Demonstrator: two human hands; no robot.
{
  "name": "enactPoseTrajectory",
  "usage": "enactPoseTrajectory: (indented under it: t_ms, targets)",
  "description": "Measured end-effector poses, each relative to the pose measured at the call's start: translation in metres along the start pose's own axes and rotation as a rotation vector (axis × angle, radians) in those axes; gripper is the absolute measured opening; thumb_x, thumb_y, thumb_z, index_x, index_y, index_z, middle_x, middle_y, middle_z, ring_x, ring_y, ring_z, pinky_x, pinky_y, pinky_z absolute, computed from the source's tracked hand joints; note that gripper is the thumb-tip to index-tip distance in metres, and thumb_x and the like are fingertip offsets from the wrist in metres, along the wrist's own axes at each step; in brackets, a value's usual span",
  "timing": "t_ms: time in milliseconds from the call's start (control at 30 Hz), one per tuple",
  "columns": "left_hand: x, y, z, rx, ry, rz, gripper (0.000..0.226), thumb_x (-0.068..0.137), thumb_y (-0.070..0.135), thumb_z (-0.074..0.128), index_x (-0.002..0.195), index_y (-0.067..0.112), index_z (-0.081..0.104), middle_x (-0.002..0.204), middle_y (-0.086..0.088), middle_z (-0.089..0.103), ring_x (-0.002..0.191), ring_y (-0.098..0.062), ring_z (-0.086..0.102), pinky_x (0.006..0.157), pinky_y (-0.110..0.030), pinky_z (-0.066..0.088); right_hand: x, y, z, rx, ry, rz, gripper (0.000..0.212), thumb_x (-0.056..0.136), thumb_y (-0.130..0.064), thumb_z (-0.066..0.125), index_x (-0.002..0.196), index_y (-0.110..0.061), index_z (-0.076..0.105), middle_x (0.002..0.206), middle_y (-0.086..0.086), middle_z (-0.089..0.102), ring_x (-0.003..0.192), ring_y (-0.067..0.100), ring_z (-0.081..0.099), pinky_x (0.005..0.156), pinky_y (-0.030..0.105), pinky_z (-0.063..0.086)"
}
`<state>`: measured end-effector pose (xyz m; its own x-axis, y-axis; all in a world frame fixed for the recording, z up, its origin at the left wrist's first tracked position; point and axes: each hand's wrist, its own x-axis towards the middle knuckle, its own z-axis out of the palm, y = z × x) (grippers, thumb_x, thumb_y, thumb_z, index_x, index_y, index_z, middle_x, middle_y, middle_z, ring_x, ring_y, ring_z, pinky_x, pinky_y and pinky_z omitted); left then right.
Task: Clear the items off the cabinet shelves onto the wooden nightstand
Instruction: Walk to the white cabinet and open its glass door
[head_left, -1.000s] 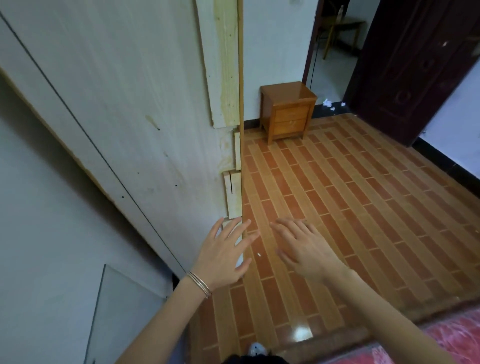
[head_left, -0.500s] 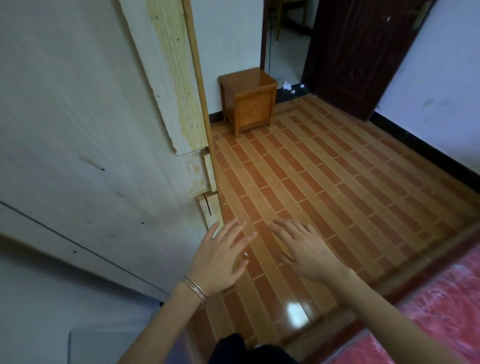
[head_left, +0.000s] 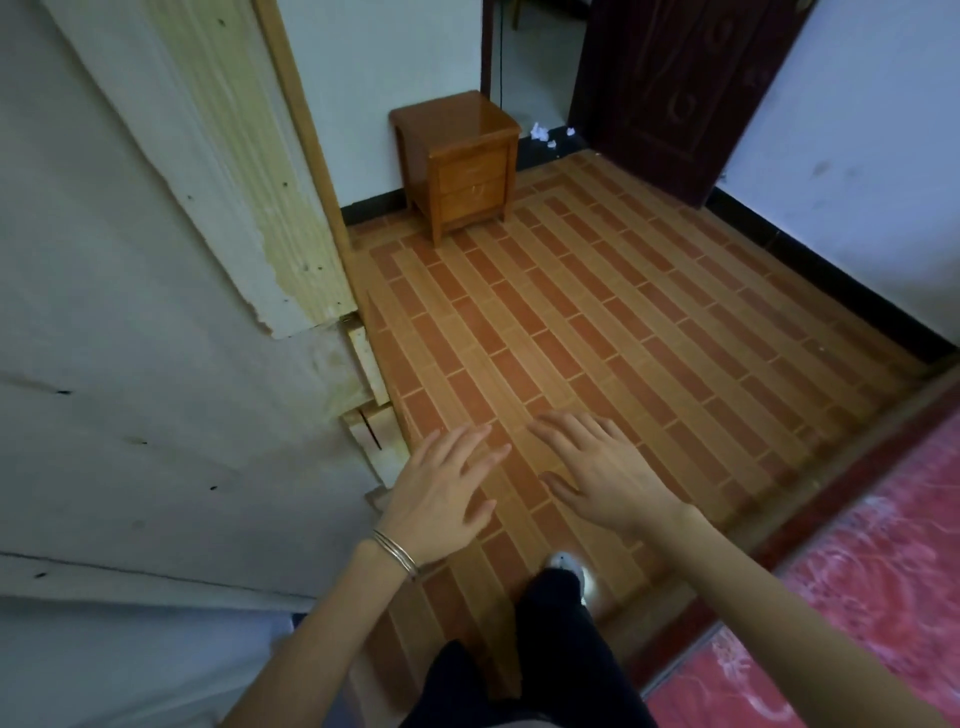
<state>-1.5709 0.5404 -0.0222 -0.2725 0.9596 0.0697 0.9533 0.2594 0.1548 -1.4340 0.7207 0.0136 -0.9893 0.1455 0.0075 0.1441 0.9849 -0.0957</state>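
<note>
The wooden nightstand (head_left: 460, 161) stands against the far wall, two drawers facing right, its top bare. My left hand (head_left: 441, 491), with thin bangles at the wrist, and my right hand (head_left: 602, 475) hover side by side over the tiled floor, fingers spread and straight, holding nothing. The pale side panel of the cabinet (head_left: 156, 322) fills the left of the view; its shelves and any items on them are out of sight.
A dark wooden door (head_left: 680, 88) stands open at the far right beside a doorway. Crumpled white paper scraps (head_left: 540, 132) lie near the nightstand. A red patterned bed cover (head_left: 852, 613) lies at the lower right. My dark trouser leg and shoe (head_left: 563, 569) step on the tiles.
The view has swung left and down along the cabinet's side, and the nightstand looks nearer. My leg and shoe have come into sight. Both hands stay spread and empty.
</note>
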Motion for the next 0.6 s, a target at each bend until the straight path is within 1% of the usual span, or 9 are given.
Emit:
enactPoseTrajectory:
  t_ms: [33, 133, 233, 300, 367, 433, 500, 600]
  targets:
    - [0.011, 0.002, 0.002, -0.002, -0.004, 0.002, 0.057, 0.087, 0.05, 0.04, 0.138, 0.026, 0.04, 0.144, -0.005, 0.041, 0.134, -0.024, 0.035, 0.108, -0.047, 0.03, 0.003, 0.011, -0.001, 0.004, -0.009, 0.002, 0.056, 0.088, -0.042, 0.047, 0.137, -0.019, 0.036, 0.134, 0.004, 0.048, 0.121, 0.021, 0.047, 0.098, 0.039, 0.039]
    - [0.048, 0.005, 0.009, 0.007, -0.006, -0.011, 0.056, 0.086, 0.05, 0.04, 0.136, 0.026, 0.043, 0.144, -0.004, 0.042, 0.134, -0.023, 0.035, 0.107, -0.047, 0.032, 0.016, 0.051, -0.002, 0.005, -0.048, -0.001, 0.057, 0.087, -0.045, 0.036, 0.137, -0.019, 0.036, 0.135, 0.004, 0.048, 0.122, 0.021, 0.046, 0.099, 0.039, 0.039]
    - [0.095, 0.006, 0.015, 0.009, -0.018, -0.072, 0.056, 0.085, 0.05, 0.039, 0.135, 0.026, 0.046, 0.141, -0.004, 0.045, 0.132, -0.024, 0.039, 0.103, -0.048, 0.038, 0.032, 0.1, -0.003, 0.01, -0.067, -0.008, 0.056, 0.087, -0.046, 0.035, 0.138, -0.021, 0.034, 0.138, 0.003, 0.045, 0.125, 0.02, 0.043, 0.102, 0.039, 0.036]
    - [0.13, 0.009, 0.016, 0.015, -0.018, -0.108, 0.056, 0.086, 0.051, 0.037, 0.136, 0.026, 0.045, 0.14, -0.005, 0.047, 0.131, -0.025, 0.04, 0.101, -0.049, 0.04, 0.043, 0.136, -0.007, -0.005, -0.057, -0.015, 0.055, 0.088, -0.045, 0.034, 0.137, -0.021, 0.033, 0.137, 0.004, 0.047, 0.124, 0.021, 0.045, 0.101, 0.039, 0.037]
    - [0.168, 0.013, 0.014, 0.018, 0.007, -0.146, 0.058, 0.087, 0.051, 0.035, 0.139, 0.026, 0.042, 0.14, -0.006, 0.047, 0.131, -0.025, 0.04, 0.104, -0.049, 0.036, 0.055, 0.171, -0.016, -0.014, -0.044, -0.034, 0.055, 0.087, -0.044, 0.033, 0.136, -0.019, 0.036, 0.133, 0.006, 0.05, 0.121, 0.023, 0.048, 0.099, 0.04, 0.039]
    - [0.2, 0.019, 0.01, 0.004, 0.032, -0.194, 0.059, 0.088, 0.051, 0.033, 0.142, 0.027, 0.037, 0.144, -0.004, 0.042, 0.134, -0.024, 0.035, 0.109, -0.046, 0.029, 0.067, 0.202, -0.024, -0.027, -0.031, -0.045, 0.054, 0.087, -0.043, 0.036, 0.134, -0.018, 0.041, 0.131, 0.006, 0.052, 0.119, 0.023, 0.049, 0.096, 0.039, 0.041]
    - [0.226, 0.025, 0.007, 0.001, 0.059, -0.239, 0.059, 0.089, 0.051, 0.032, 0.143, 0.028, 0.034, 0.147, -0.003, 0.037, 0.136, -0.023, 0.031, 0.112, -0.044, 0.023, 0.082, 0.227, -0.03, -0.048, -0.027, -0.073, 0.053, 0.088, -0.043, 0.038, 0.134, -0.017, 0.041, 0.131, 0.005, 0.051, 0.119, 0.023, 0.049, 0.097, 0.038, 0.04]
    - [0.255, 0.026, 0.005, -0.006, 0.069, -0.277, 0.059, 0.09, 0.051, 0.033, 0.144, 0.027, 0.032, 0.148, -0.003, 0.036, 0.137, -0.022, 0.029, 0.112, -0.043, 0.022, 0.106, 0.25, -0.035, -0.028, -0.011, -0.135, 0.054, 0.088, -0.042, 0.038, 0.135, -0.016, 0.04, 0.132, 0.006, 0.05, 0.12, 0.023, 0.048, 0.098, 0.039, 0.038]
